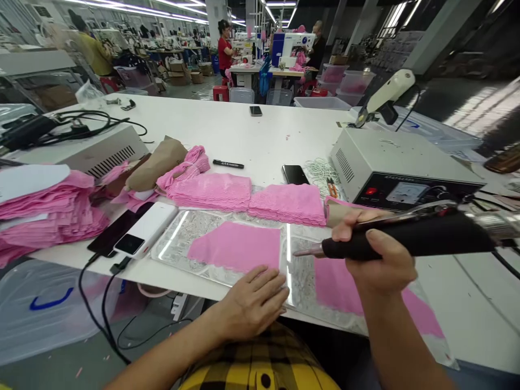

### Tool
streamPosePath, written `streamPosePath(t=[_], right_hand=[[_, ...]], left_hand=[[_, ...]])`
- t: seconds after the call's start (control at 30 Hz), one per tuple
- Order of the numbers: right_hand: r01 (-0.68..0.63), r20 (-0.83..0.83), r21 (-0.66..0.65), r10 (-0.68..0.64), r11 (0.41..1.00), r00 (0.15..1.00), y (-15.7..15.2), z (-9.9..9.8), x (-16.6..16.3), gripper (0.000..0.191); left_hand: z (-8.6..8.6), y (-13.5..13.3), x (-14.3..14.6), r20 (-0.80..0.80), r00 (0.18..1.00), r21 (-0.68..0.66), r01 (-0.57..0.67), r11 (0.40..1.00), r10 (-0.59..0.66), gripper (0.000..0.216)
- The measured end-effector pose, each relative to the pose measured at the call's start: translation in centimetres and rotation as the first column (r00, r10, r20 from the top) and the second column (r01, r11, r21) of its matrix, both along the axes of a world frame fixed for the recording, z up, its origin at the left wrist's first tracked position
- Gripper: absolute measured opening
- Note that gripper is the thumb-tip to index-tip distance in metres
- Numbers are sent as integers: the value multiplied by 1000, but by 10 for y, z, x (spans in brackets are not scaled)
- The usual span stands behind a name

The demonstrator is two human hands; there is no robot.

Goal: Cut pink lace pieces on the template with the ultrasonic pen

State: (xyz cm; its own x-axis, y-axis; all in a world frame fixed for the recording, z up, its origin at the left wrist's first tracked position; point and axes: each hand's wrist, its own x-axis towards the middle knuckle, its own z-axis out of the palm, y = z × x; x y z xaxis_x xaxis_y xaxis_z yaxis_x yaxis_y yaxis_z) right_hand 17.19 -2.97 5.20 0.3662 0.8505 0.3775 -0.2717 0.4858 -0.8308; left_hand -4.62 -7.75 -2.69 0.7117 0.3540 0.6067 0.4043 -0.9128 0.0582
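Note:
My right hand (376,254) is closed round the black handle of a hot cutting tool (410,241), its metal tip pointing left over the glass plate (179,238). My left hand (254,300) lies flat with fingers spread on the near edge of the plate, touching a pink fabric piece (235,246). A second pink piece (337,284) lies under my right hand. Stacks of cut pink pieces (249,197) sit just behind the plate.
A grey power unit (390,168) stands at the right, another grey box (93,149) at the left. A phone and white power bank (136,230) lie left of the plate, beside a tall pink pile (49,216). Another phone (295,174) and a marker (228,164) lie mid-table. People work far behind.

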Motion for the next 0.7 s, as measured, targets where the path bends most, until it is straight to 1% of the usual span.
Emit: streamPosePath(t=[0.07, 0.13, 0.17, 0.23, 0.33, 0.43, 0.53, 0.7], right_hand=[[116, -15, -8, -116, 993, 993, -2, 7, 19, 14], [224, -39, -19, -225, 974, 974, -3, 10, 37, 12], [264, -52, -31, -265, 964, 963, -2, 10, 44, 11], [303, -59, -52, -306, 951, 950, -1, 6, 55, 10], [309, -55, -55, -312, 949, 949, 1, -4, 61, 10], [291, -53, -39, -293, 956, 955, 3, -13, 60, 11], [263, -40, -33, -265, 964, 964, 3, -19, 57, 13], [225, -41, -53, -227, 973, 973, 2, -25, 58, 14]], left_hand=[[2, 0, 11, 28, 1000, -5, -3, 1000, 3, 21], [3, 2, 28, 29, 999, -7, -14, 1000, 15, 22], [3, 3, 38, 16, 1000, -8, -26, 1000, 26, 22], [2, 7, 59, -17, 998, -8, -53, 999, 53, 22], [-1, 12, 86, -46, 996, -2, -78, 997, 78, 22], [-6, 13, 106, -97, 992, -20, -80, 997, 78, 26], [-10, 13, 116, -137, 988, -66, -80, 995, 70, 32], [-14, 12, 122, -130, 990, -118, -72, 990, 57, 43]])
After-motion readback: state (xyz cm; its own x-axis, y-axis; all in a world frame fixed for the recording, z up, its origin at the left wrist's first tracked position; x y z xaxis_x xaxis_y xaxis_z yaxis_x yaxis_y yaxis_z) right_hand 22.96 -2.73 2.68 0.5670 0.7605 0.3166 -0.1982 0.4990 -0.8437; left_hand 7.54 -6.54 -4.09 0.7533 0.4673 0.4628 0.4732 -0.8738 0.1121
